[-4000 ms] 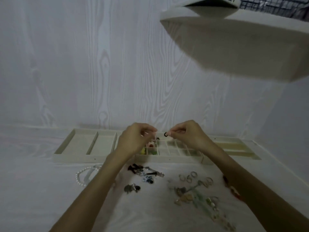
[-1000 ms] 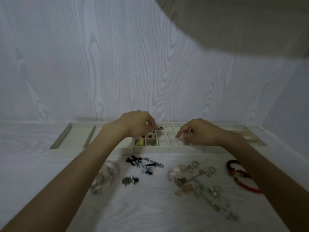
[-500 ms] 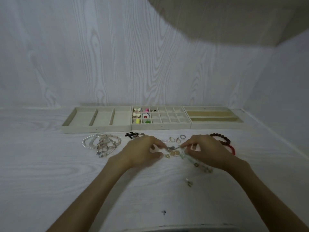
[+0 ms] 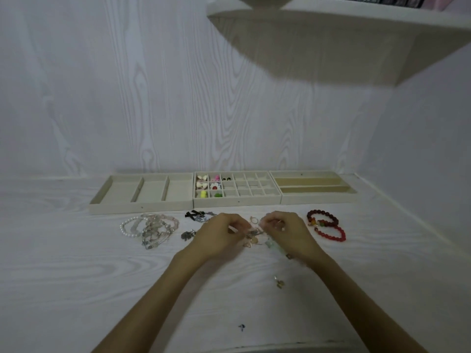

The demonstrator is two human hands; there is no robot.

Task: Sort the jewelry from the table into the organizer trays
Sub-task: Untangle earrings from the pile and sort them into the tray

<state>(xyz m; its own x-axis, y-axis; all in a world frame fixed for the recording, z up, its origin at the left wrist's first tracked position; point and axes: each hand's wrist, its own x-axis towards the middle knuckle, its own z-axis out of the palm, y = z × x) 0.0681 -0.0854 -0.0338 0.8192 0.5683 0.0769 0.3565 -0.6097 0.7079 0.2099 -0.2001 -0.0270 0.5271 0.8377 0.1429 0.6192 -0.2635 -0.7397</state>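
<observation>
No legible text, label, brand, number or sign appears on the organizer trays (image 4: 237, 200), the jewelry, the table (image 4: 76, 276), the wall or the shelf (image 4: 331, 34) above.

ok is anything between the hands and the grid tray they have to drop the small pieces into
Nothing visible blocks it. The left hand and right hand work at the small metal pieces on the white table. Only loose rings lie flat between them and the beige grid tray, whose right-hand cells sit open.
</observation>
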